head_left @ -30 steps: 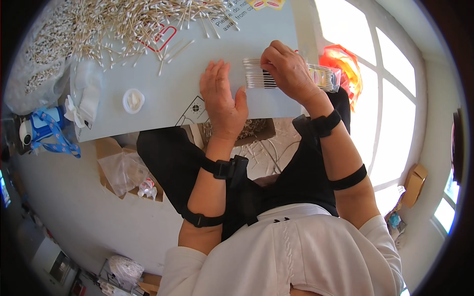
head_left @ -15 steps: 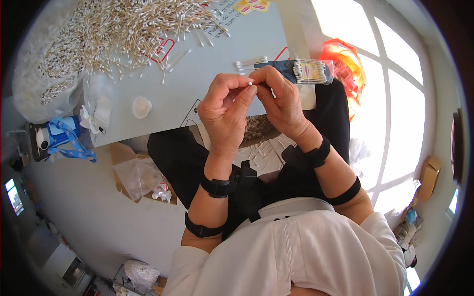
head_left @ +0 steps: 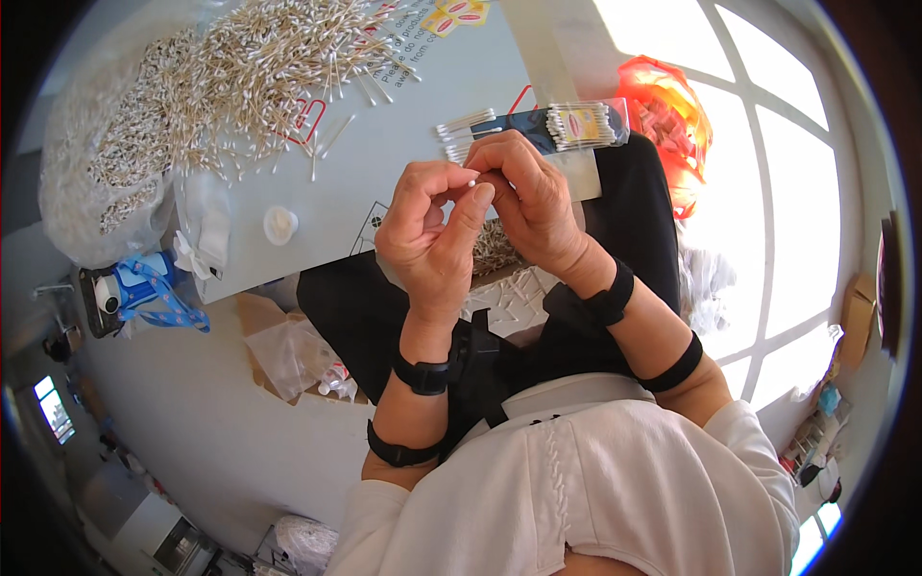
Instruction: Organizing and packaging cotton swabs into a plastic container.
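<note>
The left hand (head_left: 434, 230) and right hand (head_left: 526, 197) meet above the lap, fingertips pinched narrowly on a single cotton swab (head_left: 473, 180); only its white tip shows between them, so its long axis cannot be told. Just beyond the right hand, a clear packet of cotton swabs (head_left: 562, 125) lies crosswise on the worktop (head_left: 403, 163). Farther left spreads a loose heap of swabs (head_left: 230, 77).

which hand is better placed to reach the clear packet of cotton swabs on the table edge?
Right, probably. The right hand sits directly below the packet of cotton swabs; the left hand is further from it. Both hands pinch something small and white between them.
</note>
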Motion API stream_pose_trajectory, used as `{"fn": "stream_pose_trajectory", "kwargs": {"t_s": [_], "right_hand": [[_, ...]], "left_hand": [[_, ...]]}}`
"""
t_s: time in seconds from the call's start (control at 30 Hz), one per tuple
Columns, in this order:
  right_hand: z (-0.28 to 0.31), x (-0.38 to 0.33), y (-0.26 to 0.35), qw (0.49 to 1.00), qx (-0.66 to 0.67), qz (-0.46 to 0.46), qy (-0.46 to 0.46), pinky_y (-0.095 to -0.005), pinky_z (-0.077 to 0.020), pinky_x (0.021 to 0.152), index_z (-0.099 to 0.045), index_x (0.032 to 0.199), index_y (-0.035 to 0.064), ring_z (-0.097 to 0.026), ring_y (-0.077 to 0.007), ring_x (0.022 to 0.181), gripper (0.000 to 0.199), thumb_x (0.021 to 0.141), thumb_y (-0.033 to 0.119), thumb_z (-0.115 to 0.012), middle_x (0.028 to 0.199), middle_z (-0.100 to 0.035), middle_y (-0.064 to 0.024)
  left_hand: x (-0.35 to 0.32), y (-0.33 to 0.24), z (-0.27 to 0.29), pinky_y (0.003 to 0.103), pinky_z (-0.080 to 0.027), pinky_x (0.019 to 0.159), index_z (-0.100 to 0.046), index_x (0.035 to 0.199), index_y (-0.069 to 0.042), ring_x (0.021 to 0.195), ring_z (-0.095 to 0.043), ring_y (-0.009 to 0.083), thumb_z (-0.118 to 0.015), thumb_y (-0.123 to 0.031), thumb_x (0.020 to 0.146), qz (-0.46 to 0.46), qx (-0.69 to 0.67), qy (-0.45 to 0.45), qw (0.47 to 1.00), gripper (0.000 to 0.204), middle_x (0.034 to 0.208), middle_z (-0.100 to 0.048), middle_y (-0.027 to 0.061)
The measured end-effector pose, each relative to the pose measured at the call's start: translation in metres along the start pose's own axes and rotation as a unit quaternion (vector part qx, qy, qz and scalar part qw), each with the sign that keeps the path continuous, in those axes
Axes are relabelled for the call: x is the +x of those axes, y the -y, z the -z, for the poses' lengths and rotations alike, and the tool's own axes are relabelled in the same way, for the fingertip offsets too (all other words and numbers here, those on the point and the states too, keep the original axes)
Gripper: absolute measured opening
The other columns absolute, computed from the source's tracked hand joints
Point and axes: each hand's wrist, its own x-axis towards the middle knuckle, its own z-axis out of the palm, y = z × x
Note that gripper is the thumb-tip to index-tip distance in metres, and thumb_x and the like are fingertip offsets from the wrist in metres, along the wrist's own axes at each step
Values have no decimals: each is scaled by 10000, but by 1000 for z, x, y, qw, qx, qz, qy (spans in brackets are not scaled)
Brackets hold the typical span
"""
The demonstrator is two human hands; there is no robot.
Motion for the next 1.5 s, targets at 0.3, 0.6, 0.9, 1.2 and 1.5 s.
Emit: {"fn": "stream_pose_trajectory", "kwargs": {"t_s": [0.3, 0.6, 0.9, 1.2, 1.5], "right_hand": [[0, -6, -3, 1000, 7, -12, -13, -373, -499, 635, -551, 911, 21, -611, -313, 749, 157, 822, -75, -639, 833, -599, -108], [5, -6, -6, 999, -31, 9, -1, -385, -495, 615, -562, 908, 22, -612, -328, 729, 164, 806, -61, -660, 813, -593, -118], [4, -9, -12, 996, -78, 31, -1, -380, -510, 611, -585, 907, 22, -616, -316, 723, 204, 750, -65, -682, 814, -588, -111], [4, -9, -13, 997, -76, 30, -7, -376, -514, 618, -591, 910, 27, -626, -316, 742, 218, 737, -67, -685, 830, -595, -110], [5, -11, -10, 996, -81, 28, -10, -375, -520, 627, -596, 917, 30, -635, -323, 757, 217, 745, -65, -689, 837, -605, -112]], "left_hand": [[3, 1, 0, 218, -458, 647, -660, 940, 32, 696, -560, 88, -631, -50, 947, 67, -93, 10, 993, 87, 830, -635, 31], [1, 5, 7, 207, -467, 669, -657, 965, 40, 739, -572, 79, -614, 32, 914, 90, -105, 13, 990, 67, 844, -637, 39], [0, 14, 10, 214, -473, 674, -654, 952, 49, 731, -581, 89, -625, -37, 940, 81, -47, 14, 995, 91, 848, -643, 57], [2, 14, 9, 256, -468, 660, -655, 939, 65, 696, -577, 135, -552, -129, 996, 106, -119, 2, 987, 227, 846, -660, 90], [2, 11, 10, 241, -484, 673, -659, 961, 52, 733, -593, 121, -602, -53, 948, 118, -121, 8, 986, 120, 863, -656, 80]]}}
